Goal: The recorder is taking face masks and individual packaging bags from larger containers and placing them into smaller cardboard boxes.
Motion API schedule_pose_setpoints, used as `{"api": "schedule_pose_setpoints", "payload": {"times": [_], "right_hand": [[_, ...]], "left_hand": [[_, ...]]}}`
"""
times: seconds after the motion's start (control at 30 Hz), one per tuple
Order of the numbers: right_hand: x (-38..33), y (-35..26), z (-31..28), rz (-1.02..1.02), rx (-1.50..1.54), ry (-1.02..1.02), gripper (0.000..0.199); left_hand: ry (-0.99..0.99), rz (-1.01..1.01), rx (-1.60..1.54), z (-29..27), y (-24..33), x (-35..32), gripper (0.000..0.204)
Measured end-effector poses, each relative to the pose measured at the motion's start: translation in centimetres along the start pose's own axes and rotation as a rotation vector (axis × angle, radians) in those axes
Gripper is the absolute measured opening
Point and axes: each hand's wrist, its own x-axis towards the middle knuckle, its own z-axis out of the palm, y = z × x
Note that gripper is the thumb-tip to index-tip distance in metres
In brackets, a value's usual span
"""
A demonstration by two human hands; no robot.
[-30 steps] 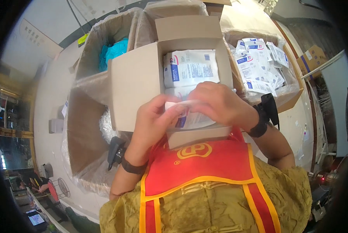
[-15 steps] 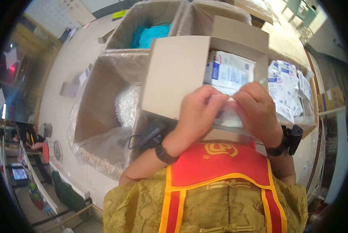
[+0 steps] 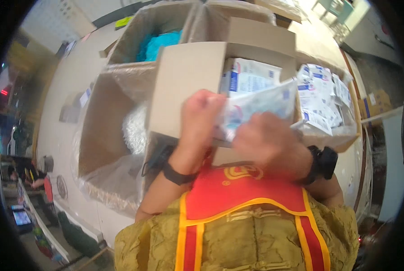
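Mid-handling: left hand [image 3: 201, 118] and right hand [image 3: 266, 143], fingers closed, pinch a clear plastic packet with blue-and-white print [image 3: 260, 106] above the open brown cardboard carton [image 3: 188, 86]; next likely calls for steady two-handed grip, blur hides finger detail.

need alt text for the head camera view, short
Both bare hands, left hand and right hand, hold a flat clear plastic packet with white and blue print above an open brown cardboard box of similar packets. More packets fill a plastic-lined carton on the right; a turquoise bundle lies in another carton behind.
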Motion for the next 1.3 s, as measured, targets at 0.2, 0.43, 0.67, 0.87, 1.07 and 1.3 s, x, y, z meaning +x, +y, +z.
{"api": "schedule_pose_setpoints", "payload": {"times": [0.2, 0.43, 0.67, 0.87, 1.07, 1.3], "right_hand": [[0.4, -3.2, -5.0, -0.109, 0.432, -0.347, 0.009], [-0.7, 3.2, -3.3, 0.076, 0.214, -0.065, 0.009], [-0.9, 3.5, -2.9, 0.238, 0.260, -0.021, 0.019], [-1.1, 1.8, -2.5, 0.168, 0.134, -0.087, 0.010], [-0.5, -1.8, -3.5, 0.014, 0.067, -0.040, 0.014], [-0.9, -2.9, -5.4, 0.057, 0.229, -0.101, 0.009]], "left_hand": [[0.036, 0.111, 0.130, -3.2, 0.2, 4.6, 0.013], [-0.397, 0.187, 0.375, -0.2, 3.4, -0.2, 0.007], [-0.416, 0.653, 0.839, 0.9, 4.3, -2.2, 0.006], [-0.314, 0.128, 0.361, 0.8, 3.5, -2.9, 0.006], [-0.072, 0.104, 0.110, -0.6, 2.6, 0.3, 0.006], [-0.062, 0.290, 0.598, -3.1, 2.0, 2.7, 0.009]]}}
